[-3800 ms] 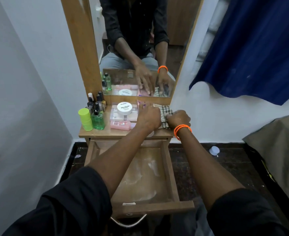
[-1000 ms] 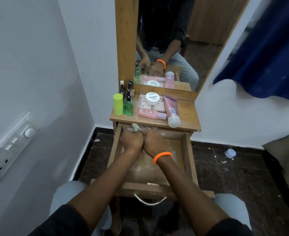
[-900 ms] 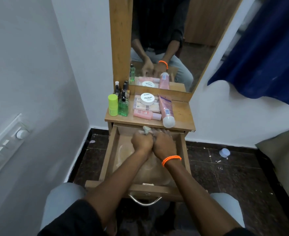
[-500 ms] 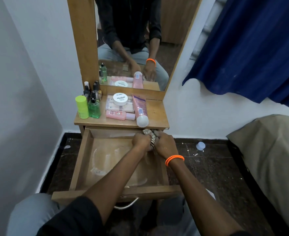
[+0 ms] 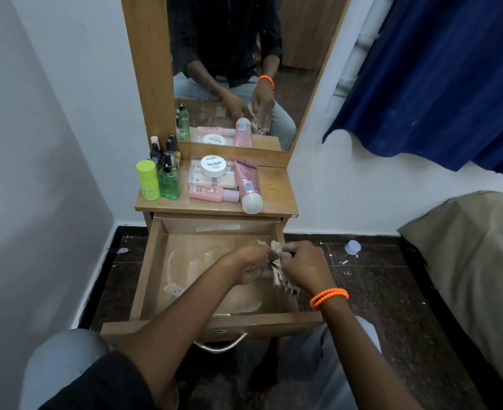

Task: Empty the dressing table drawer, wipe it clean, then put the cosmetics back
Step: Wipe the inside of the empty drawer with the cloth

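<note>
I see the drawer (image 5: 155,267) pulled fully out from under the counter (image 5: 274,187), white powdery smears on its floor, nothing else lying in it. Both hands sit over the drawer's right half. Left hand (image 5: 251,266) and right hand (image 5: 302,266) both have fingers curled around 1 bunched checked cloth (image 5: 279,272), which hangs between them above the drawer floor, near the drawer's right wall. Orange bracelet (image 5: 328,297) on the right wrist.

Cosmetics are all up on the counter, behind the drawer: lime-green bottle (image 5: 148,180) and clear green bottle (image 5: 168,182) at the left end, small dark bottles (image 5: 167,150) behind those, white nail polish jar (image 5: 213,165) sitting on a flat palette box (image 5: 211,180), small pink bottle (image 5: 213,193) lying in front of the box, pink tube (image 5: 247,184) lying right of it with its white cap toward the drawer. Mirror (image 5: 238,69) stands behind the counter. Blue curtain (image 5: 436,78) and a covered bed (image 5: 475,255) are right of the drawer.
</note>
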